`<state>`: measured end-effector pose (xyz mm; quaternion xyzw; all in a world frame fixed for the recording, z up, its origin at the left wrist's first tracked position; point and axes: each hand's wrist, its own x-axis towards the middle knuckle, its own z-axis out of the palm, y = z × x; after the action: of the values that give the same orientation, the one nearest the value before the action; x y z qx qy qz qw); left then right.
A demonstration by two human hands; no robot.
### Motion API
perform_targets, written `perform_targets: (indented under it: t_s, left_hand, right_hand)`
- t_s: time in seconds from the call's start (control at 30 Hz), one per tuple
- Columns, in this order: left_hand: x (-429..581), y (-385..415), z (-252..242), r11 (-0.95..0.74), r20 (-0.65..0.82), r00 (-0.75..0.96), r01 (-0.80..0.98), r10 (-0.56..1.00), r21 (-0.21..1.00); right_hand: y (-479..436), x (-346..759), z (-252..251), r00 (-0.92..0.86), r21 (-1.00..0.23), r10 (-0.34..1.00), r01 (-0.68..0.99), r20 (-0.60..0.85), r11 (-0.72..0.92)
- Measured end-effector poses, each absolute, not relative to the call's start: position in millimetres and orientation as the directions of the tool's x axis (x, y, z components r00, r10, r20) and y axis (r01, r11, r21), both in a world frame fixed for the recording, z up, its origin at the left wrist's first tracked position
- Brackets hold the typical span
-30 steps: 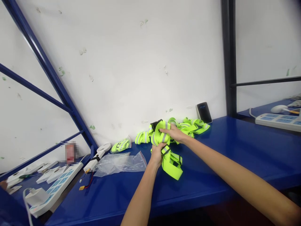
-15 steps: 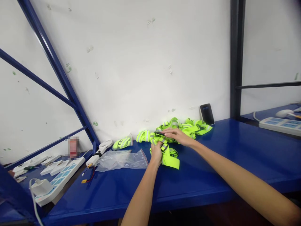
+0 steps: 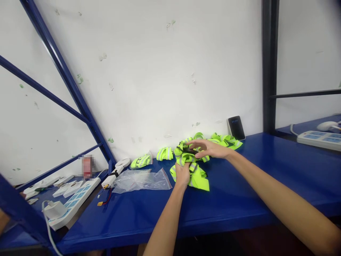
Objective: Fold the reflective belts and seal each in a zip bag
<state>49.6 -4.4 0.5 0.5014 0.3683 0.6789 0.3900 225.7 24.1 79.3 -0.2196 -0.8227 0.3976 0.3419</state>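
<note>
Left hand [image 3: 182, 174], nearest: fingers closed on the straps [image 3: 199, 182], bunched above the middle of the desk [image 3: 239, 188]. The trailing end could drag the turns apart should this grip slacken. Right hand [image 3: 210, 148], beyond: fingers spread and arched over the bunch, thumb apart; whether they touch it cannot be told. Since they pin nothing firmly, the upper loops could spring loose. Behind, the pile [image 3: 227, 141] lies close enough to snag a loop. The straps are fluorescent yellow-green webbing, crumpled and overlapping, with silver-grey bands and black parts. A roll [image 3: 165, 154] lies farther back, by the wall [image 3: 160, 71].
</note>
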Motion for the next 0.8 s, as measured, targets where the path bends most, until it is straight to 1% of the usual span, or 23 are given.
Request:
perform_targets:
  t_s: [0.07, 0.1, 0.17, 0.23, 0.27, 0.33, 0.43, 0.5, 0.6, 0.67, 0.73, 0.8]
  left_hand:
    - [54.6, -14.6, 5.3, -0.365, 0.353, -0.092, -0.235, 0.931, 0.901]
    - [56.4, -20.1, 7.3, -0.29, 0.302, -0.006, -0.292, 0.953, 0.911]
    - [57.3, -31.1, 11.1, -0.081, 0.179, 0.218, -0.396, 0.959, 0.915]
    - [54.5, -41.3, 14.7, 0.118, 0.098, 0.438, -0.441, 0.894, 0.89]
    - [52.1, -45.8, 16.5, 0.188, 0.081, 0.521, -0.442, 0.849, 0.877]
    - [46.8, -52.8, 19.0, 0.269, 0.074, 0.618, -0.443, 0.783, 0.856]
    - [39.6, -58.8, 19.0, 0.304, 0.078, 0.645, -0.459, 0.76, 0.835]
    - [34.9, -61.3, 16.5, 0.328, 0.06, 0.65, -0.458, 0.758, 0.826]
    - [27.8, -66.7, 10.7, 0.382, 0.029, 0.683, -0.442, 0.73, 0.811]
    - [24.9, -72.8, 6.9, 0.388, 0.02, 0.677, -0.445, 0.736, 0.807]
    - [25.3, -80.9, 3.6, 0.378, -0.021, 0.624, -0.447, 0.781, 0.811]
    - [28.7, -90.0, 1.0, 0.347, -0.068, 0.517, -0.465, 0.853, 0.815]
  right_hand:
    - [17.0, 229.3, 94.1, -0.621, -0.712, 0.605, 0.105, 0.498, 0.694]
    - [13.7, 230.5, 101.1, -0.605, -0.659, 0.585, 0.129, 0.54, 0.741]
    - [8.0, 231.5, 113.3, -0.591, -0.544, 0.536, 0.188, 0.602, 0.818]
    - [4.9, 231.1, 121.8, -0.572, -0.438, 0.486, 0.232, 0.661, 0.869]
    - [4.7, 230.4, 124.2, -0.551, -0.393, 0.463, 0.248, 0.694, 0.885]
    - [7.6, 228.1, 125.0, -0.487, -0.319, 0.423, 0.286, 0.764, 0.904]
    - [18.6, 222.7, 116.6, -0.38, -0.248, 0.384, 0.361, 0.841, 0.899]
    - [27.6, 218.6, 106.7, -0.343, -0.215, 0.364, 0.403, 0.866, 0.89]
    - [38.5, 213.7, 91.3, -0.368, -0.14, 0.328, 0.453, 0.87, 0.881]
    - [43.3, 212.0, 84.0, -0.407, -0.075, 0.299, 0.483, 0.863, 0.873]
    - [46.7, 211.6, 80.3, -0.445, -0.01, 0.273, 0.51, 0.853, 0.86]
    - [49.4, 212.6, 79.4, -0.478, 0.04, 0.253, 0.522, 0.841, 0.852]
